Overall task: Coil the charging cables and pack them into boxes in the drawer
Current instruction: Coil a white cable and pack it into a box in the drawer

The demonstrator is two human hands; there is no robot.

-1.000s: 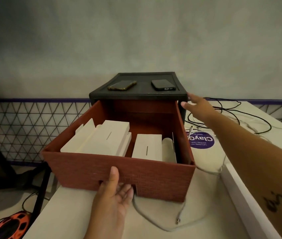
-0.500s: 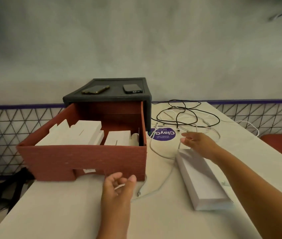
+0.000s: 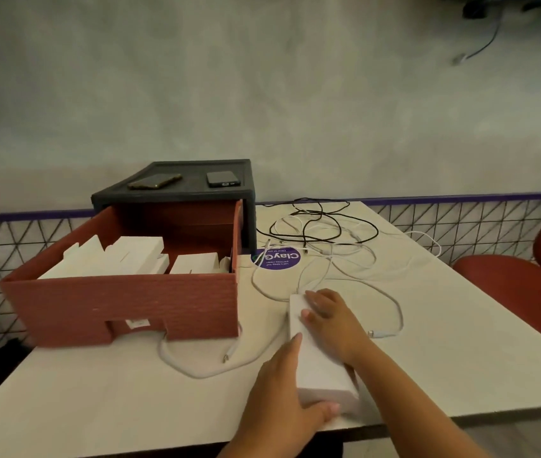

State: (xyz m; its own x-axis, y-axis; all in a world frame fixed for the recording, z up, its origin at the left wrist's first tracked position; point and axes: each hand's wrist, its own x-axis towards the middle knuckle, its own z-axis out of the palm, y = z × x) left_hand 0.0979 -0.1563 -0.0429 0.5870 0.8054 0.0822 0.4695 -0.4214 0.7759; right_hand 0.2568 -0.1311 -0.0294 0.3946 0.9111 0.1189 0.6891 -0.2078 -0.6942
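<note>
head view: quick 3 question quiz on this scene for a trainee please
1. True or false: the left hand and right hand both touch the white box.
2. How many phones lie on the black cabinet? A one, B two, C three.
3. Fill in: the loose cables lie on the ___, right of the red drawer.
Key: 1 true; 2 B; 3 table.

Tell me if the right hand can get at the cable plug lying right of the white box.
Probably yes: the right hand rests on the white box, and the cable plug lies uncovered on the table just beside that wrist. The left hand also holds the box, freeing the right.
</note>
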